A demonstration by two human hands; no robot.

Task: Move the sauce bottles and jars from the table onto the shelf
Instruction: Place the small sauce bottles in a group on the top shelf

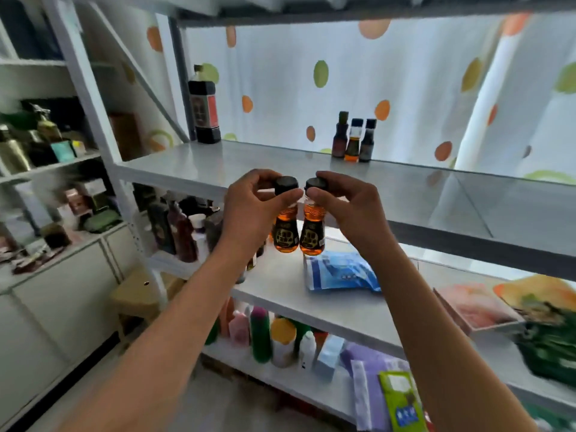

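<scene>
left hand (249,210) and right hand (349,207) each pinch an amber bottle's cap, left bottle (285,235) and right bottle (312,236) side by side just before the shelf (193,169) edge; bare shelf room beyond.

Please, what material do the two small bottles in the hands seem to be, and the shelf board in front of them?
Left bottle and right bottle: probably clear plastic or glass, since amber liquid glows through; which one, I cannot tell. Their caps look like matte black plastic. Each hand, left hand and right hand, pinches one near the cap. Shelf board: glossy white, likely painted metal or laminate, as it mirrors the curtain's dots.
</scene>
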